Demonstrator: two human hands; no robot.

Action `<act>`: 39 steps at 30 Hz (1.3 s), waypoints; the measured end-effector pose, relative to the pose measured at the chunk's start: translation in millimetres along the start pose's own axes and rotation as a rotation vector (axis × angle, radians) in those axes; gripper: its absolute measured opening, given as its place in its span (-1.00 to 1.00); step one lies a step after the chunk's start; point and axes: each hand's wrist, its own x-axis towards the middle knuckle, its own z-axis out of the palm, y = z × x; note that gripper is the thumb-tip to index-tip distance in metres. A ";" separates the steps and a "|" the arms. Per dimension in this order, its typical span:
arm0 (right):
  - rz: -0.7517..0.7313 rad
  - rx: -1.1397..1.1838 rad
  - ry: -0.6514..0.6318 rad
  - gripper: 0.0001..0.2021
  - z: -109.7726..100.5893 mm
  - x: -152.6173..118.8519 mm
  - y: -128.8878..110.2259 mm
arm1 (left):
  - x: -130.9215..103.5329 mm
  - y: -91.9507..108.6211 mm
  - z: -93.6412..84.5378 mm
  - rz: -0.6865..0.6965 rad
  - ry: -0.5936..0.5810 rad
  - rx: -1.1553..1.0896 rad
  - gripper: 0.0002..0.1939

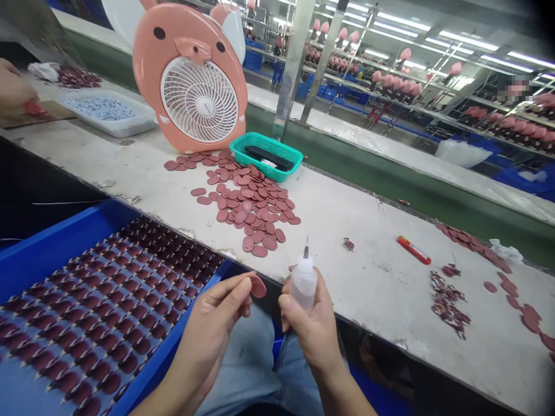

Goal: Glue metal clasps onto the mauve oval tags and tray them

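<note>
My left hand (pixel 217 323) pinches a flat oval reddish-brown piece (pixel 259 286) between thumb and fingers, just off the table's front edge. Beside it, my right hand (pixel 313 329) is wrapped round a translucent squeeze bottle (pixel 303 280), held upright. A thin metal needle tip (pixel 307 248) points up from its cap. Clear liquid seems to fill part of the bottle. On the table ahead lies a loose pile of similar oval pieces (pixel 255 208), some with small holes.
A blue tray (pixel 82 222) at the left holds many dark red pieces in rows. Behind the pile stand a pink animal-shaped fan (pixel 150 63) and a green basket (pixel 243 151). Rightward lie a red-yellow packet (pixel 413 250), brown scraps (pixel 448 300) and more ovals (pixel 529 318). Another person's hand (pixel 15 86) is far left.
</note>
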 end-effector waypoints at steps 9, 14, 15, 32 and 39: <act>0.275 0.139 -0.422 -0.57 -13.7 2.3 -18.5 | -8.2 2.0 -16.9 -0.378 -0.329 -0.067 -0.47; 0.355 -0.053 -0.806 -0.67 -29.4 11.2 -35.4 | 0.8 -14.2 -29.2 -0.677 -0.747 0.000 -0.39; 0.372 -0.060 -0.856 -0.67 -29.0 11.0 -36.3 | 0.6 -18.9 -28.2 -0.699 -0.779 -0.012 -0.38; -0.090 0.076 0.202 -0.44 -44.9 -59.4 -27.2 | -36.7 2.8 -2.2 -0.202 -0.114 -0.301 -0.60; -0.258 -0.415 0.193 -0.69 -33.0 -79.4 -38.6 | -44.2 6.2 -0.7 -0.163 -0.107 -0.287 -0.66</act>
